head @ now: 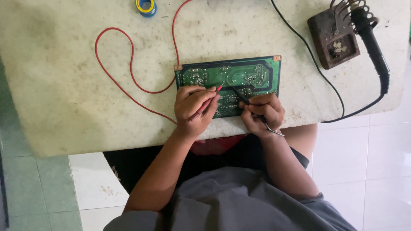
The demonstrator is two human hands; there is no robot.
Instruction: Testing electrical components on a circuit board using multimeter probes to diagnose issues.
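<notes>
A green circuit board [248, 73] lies solder side up near the front edge of a worn pale table [64, 85]. My left hand [193, 109] grips a red test probe [210, 99] whose tip touches the board near its middle. My right hand [262, 113] holds a black test probe [238, 94] like a pen, its tip on the board just right of the red one. Both hands rest over the board's near edge. A red lead [112, 77] loops across the table to the left and a black lead [317, 64] runs off to the right.
A soldering iron [371, 38] sits in a coiled stand on a brown base [332, 40] at the back right. A blue and yellow solder spool [146, 6] lies at the back edge. White and green floor tiles [368, 171] surround the table.
</notes>
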